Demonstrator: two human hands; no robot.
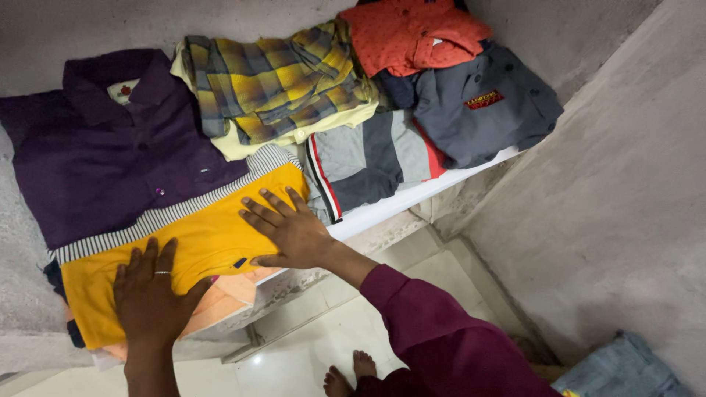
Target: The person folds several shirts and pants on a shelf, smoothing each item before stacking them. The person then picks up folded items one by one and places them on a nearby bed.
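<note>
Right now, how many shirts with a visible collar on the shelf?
2. A dark purple shirt lies at the left, collar up; an orange dotted shirt sits at the top right. Folded garments elsewhere may hide more collars.

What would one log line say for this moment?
left hand: flat on yellow shirt | right hand: flat on yellow shirt | purple shirt beside, on shelf
</note>
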